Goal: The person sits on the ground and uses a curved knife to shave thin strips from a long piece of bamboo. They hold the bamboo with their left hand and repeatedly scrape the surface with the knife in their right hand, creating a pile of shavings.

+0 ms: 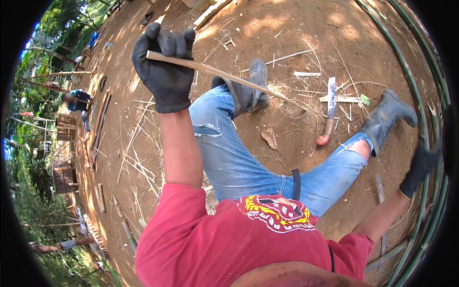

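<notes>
Left fingers [168, 44] hold a slender wooden stick [205, 68], probably light and springy, best gripped mid-length; the blurred right hand's [420, 165] hold is unclear.

The black-gloved left hand [165, 67] is holding a thin wooden strip [205, 68], whose far end is pointing rightward, away from the palm. The blurred, gloved right hand [420, 167] is hovering beside or touching green bamboo poles [406, 67]; which, is unclear. Between the hands, a machete [331, 107] is lying on the ground [248, 153] among pale slivers [307, 74]. Far left of the left hand, another person [76, 101] is bending.
</notes>
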A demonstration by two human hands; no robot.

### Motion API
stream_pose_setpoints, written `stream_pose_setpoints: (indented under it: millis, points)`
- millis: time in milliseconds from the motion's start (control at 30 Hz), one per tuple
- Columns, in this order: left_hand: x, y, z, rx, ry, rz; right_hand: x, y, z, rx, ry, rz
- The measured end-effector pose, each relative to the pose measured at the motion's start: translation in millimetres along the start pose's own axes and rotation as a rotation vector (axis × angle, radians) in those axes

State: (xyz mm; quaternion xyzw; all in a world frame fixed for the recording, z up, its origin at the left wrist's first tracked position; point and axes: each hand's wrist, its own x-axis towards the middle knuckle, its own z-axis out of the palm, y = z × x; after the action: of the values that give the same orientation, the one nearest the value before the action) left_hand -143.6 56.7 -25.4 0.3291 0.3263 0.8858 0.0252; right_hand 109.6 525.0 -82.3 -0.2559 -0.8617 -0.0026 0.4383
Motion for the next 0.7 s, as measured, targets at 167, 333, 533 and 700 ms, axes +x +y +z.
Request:
stream_pose_setpoints:
  millis: [167,333,533,700]
  points:
    - [-3,-2,10,0.084,0.076,0.152,-54,-180,58,0.900,-0.481,-0.131]
    - [1,-9,37,0.084,0.055,0.095,-51,-290,68,1.227,-0.193,-0.380]
    - [5,-16,43,0.108,-0.015,0.111,-40,-321,77,1.163,0.038,-0.438]
    - [4,-18,46,0.176,0.046,0.172,-33,-325,64,0.970,0.103,-0.491]
